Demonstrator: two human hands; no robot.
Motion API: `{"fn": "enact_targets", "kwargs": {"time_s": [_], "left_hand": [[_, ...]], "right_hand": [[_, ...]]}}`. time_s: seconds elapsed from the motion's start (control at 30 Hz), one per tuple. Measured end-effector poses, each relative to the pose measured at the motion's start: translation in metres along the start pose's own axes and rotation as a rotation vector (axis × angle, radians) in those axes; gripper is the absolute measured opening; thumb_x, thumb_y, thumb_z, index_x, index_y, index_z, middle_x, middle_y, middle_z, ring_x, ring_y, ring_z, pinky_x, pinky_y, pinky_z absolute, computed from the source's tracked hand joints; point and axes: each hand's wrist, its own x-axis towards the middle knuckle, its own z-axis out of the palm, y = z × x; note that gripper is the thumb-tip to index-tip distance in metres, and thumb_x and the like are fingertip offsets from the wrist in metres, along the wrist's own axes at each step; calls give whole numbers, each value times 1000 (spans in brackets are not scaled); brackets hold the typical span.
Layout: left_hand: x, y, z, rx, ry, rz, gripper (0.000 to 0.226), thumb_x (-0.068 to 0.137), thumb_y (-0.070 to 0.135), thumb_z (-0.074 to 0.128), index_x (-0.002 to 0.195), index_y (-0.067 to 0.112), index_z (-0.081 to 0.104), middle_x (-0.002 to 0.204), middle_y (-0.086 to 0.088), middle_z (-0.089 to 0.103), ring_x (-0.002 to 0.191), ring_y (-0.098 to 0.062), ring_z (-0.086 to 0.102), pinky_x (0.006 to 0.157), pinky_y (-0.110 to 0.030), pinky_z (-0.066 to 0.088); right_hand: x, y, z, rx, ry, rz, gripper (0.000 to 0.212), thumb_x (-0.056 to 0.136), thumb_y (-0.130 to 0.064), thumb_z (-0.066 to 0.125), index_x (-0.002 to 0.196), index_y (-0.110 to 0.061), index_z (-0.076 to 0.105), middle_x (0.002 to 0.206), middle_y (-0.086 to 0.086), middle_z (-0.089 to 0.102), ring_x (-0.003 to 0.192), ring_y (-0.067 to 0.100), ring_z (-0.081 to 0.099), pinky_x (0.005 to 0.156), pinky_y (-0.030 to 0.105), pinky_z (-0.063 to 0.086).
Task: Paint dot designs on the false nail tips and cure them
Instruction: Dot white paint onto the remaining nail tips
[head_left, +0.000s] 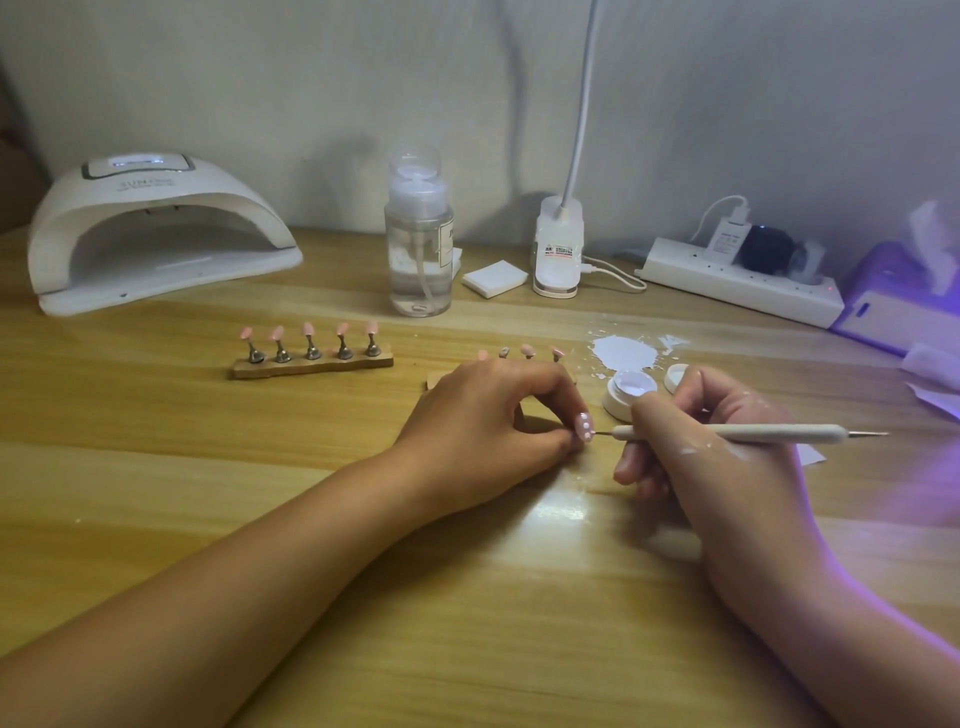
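My left hand (488, 415) pinches a pink false nail tip (740, 426) on its small stand; the tip shows three white dots. My right hand (696, 447) grips a white dotting tool (737, 432), whose metal point touches the lower part of that tip. An open jar of white paint (626, 397) sits just behind the tool, its lid (675, 376) beside it. A wooden holder (311, 366) to the left carries several pink tips on metal stands. A second holder (519, 356) is partly hidden behind my left hand. The white curing lamp (156, 228) stands at the far left.
Spilled white paint (623, 353) lies on the wooden table behind the jar. A clear pump bottle (418, 244), white pads (493, 278), a desk lamp base (558, 249) and a power strip (743, 280) line the back. A purple tissue box (898, 301) stands at the right.
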Motion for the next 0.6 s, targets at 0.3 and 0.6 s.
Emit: {"fn": "enact_targets", "kwargs": {"time_s": [0.3, 0.6], "left_hand": [[-1, -3, 2, -4, 6, 1, 19, 80, 19, 74, 77, 36, 65, 58, 48, 48, 65, 19, 47, 79, -30, 33], [-1, -2, 1, 7, 19, 11, 19, 78, 23, 75, 77, 38, 64, 62, 48, 50, 63, 9, 49, 77, -31, 36]], "right_hand": [[-1, -3, 0, 99, 83, -20, 36, 85, -4, 58, 55, -20, 45, 45, 8, 58, 37, 8, 44, 39, 15, 38], [-1, -3, -1, 152, 102, -24, 32, 85, -3, 57, 60, -14, 40, 42, 7, 54, 36, 7, 40, 38, 15, 36]]}}
